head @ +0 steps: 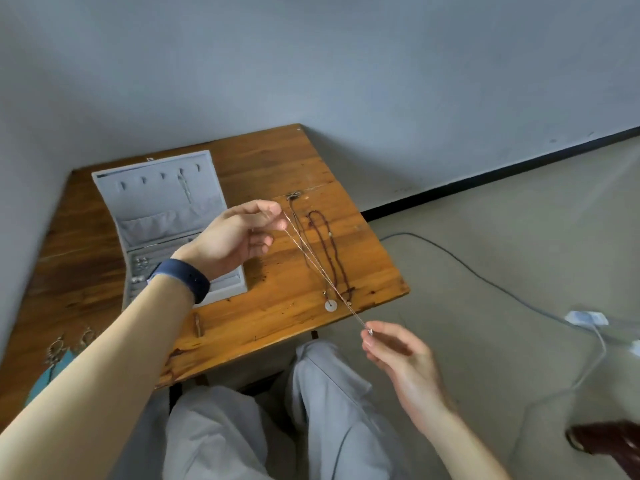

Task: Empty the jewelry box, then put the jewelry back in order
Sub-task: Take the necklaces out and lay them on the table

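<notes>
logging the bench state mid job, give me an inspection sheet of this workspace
surface: wooden table, set in a wall corner
job's things: box open, lid up, hung chain on a lid hook, small pieces in the tray; thin chain stretched between both hands; pendant cord and bead necklace lie on the table right of the box
clutter: earrings at the near left; stick near the front edge
grippers: left hand pinches the thin chain's far end; right hand pinches its near end
cables: cable across the floor to a plug block
surroundings: grey wall, pale floor, dark object at the right edge
</notes>
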`<action>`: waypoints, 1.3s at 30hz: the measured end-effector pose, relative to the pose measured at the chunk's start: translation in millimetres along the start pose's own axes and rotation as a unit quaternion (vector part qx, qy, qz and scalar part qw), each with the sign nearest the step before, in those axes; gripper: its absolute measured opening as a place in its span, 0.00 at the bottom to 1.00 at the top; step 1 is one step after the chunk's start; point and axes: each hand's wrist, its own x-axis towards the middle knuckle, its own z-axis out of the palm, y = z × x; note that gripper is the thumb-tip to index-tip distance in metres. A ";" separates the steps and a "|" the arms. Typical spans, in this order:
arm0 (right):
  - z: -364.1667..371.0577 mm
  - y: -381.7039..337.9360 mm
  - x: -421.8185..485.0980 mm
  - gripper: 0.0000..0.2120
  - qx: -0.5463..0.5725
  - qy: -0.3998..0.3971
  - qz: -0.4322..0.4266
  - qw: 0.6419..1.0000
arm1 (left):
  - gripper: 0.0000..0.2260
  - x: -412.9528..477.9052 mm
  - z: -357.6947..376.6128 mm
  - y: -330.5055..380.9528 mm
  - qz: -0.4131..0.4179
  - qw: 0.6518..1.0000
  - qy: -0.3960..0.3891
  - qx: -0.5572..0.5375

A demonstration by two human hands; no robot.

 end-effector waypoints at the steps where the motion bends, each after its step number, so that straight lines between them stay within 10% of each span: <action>1: -5.2 -0.2 1.5 0.18 -0.006 0.013 -0.004 1.000 | 0.02 8.3 5.0 -2.8 -0.003 1.000 0.001 0.013; 14: -35.7 -4.7 39.5 0.09 -0.066 0.106 -0.047 0.991 | 0.17 117.0 61.1 -0.9 -0.085 0.996 0.032 0.014; 22: -22.1 3.2 70.0 0.09 -0.146 0.133 -0.079 0.977 | 0.08 169.3 47.2 -6.4 -0.093 0.992 -0.005 0.081; 33: -9.2 10.1 94.8 0.05 -0.486 0.186 -0.266 0.811 | 0.02 216.5 55.7 -25.6 0.053 0.842 0.098 0.527; 39: -10.5 20.9 97.4 0.07 -0.453 0.188 -0.253 0.834 | 0.08 221.3 61.2 -44.9 0.067 0.799 0.098 0.589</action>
